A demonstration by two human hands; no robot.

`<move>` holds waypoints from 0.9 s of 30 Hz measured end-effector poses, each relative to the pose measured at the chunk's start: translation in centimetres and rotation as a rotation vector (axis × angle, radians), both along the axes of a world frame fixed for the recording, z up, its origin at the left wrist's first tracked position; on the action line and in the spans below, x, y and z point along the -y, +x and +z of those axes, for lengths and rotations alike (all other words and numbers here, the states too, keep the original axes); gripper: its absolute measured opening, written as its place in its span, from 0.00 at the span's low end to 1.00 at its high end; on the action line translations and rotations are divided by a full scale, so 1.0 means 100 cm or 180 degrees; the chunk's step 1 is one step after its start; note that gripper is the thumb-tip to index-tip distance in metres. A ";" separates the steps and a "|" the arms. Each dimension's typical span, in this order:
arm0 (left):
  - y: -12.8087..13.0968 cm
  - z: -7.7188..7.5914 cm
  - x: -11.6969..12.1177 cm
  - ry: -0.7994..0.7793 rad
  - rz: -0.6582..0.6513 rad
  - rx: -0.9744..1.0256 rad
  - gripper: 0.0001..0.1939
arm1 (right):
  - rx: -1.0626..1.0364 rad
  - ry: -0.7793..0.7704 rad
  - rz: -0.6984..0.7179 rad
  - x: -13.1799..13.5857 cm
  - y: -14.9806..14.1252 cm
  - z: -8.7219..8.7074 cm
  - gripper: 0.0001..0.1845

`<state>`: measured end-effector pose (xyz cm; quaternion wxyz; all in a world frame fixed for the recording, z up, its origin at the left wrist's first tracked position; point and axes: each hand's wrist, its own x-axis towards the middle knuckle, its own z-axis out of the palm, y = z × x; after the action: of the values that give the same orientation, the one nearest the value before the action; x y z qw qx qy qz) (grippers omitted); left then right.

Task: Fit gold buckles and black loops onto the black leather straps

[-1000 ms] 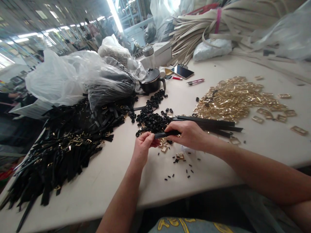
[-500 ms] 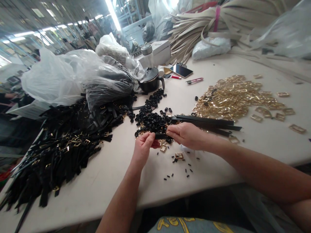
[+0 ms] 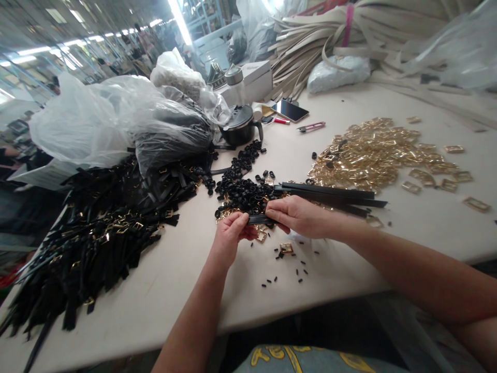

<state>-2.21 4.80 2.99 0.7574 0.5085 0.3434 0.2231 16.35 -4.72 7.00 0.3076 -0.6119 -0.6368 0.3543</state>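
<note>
Nearest me, low in the centre of the frame, small black bits (image 3: 269, 281) are scattered over the pale tabletop (image 3: 186, 280), with a loose gold buckle (image 3: 286, 252) just beyond. A little farther up, mid-frame, I have the black strap (image 3: 259, 220) held roughly level above the table. The left hand (image 3: 227, 235) is closed on its left end, thumb on top and fingers curled beneath; the right hand (image 3: 297, 215) pinches the other end between thumb and fingers. Fingertip detail under the strap is hidden from me.

I judge the strap light and bendable, with some spring along its length; its smooth face may slide under a loose pinch. I'd grip flat across the width close to each end, leaving the middle exposed. It doesn't look fragile, though hard nails could mark the surface.

Behind the hands sit the black loops (image 3: 248, 191), small and likely to roll or scatter if brushed. To their right lie dark strips (image 3: 337, 196), which I'd lift by their free ends. Farther off, right of centre, spreads the gold buckle pile (image 3: 361, 160), probably hard, slick and prone to snagging.
</note>
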 end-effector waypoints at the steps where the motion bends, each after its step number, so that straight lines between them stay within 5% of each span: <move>1: 0.000 0.000 0.000 0.0003 0.0002 -0.0001 0.16 | 0.0037 0.0018 -0.0005 0.000 0.000 0.001 0.22; 13: -0.001 0.001 0.000 -0.0040 -0.0142 0.0110 0.14 | -0.0310 -0.0023 0.0089 0.002 0.003 0.002 0.22; 22: 0.002 -0.003 -0.001 -0.0105 -0.0175 -0.0030 0.15 | 0.0210 0.1087 -0.0263 0.001 -0.002 -0.011 0.08; 27: 0.003 -0.001 -0.001 -0.0110 -0.0123 -0.0043 0.14 | 0.0130 0.1007 -0.0405 0.000 -0.003 -0.014 0.08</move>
<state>-1.95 4.93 2.88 0.7680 0.5034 0.3424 0.1991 16.08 -4.74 5.60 0.4089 -0.6021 -0.6506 0.2170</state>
